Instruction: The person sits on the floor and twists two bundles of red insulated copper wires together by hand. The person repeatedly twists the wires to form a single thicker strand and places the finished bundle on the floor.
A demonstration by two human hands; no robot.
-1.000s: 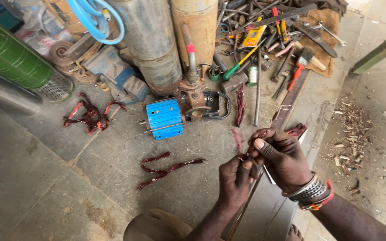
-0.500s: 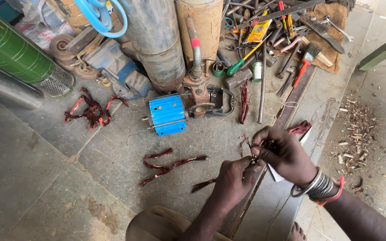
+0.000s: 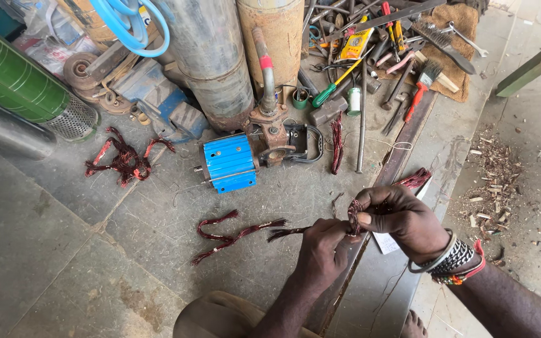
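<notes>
Both hands pinch one reddish-brown bundle of thin copper winding wire [image 3: 353,216] above the concrete floor [image 3: 95,250]: left hand [image 3: 322,250] closed on its tail, right hand [image 3: 405,222] on the frayed end. It looks light, springy, prickly; best held mid-bundle. Blue finned metal motor housing [image 3: 228,163] lies beyond

Copper, steel and rough concrete

Your hands pinch a glossy reddish copper wire bundle [image 3: 353,216]; at eleven o'clock, a ribbed blue-painted metal housing [image 3: 228,163] on the matt, gritty concrete floor [image 3: 64,250].
</notes>
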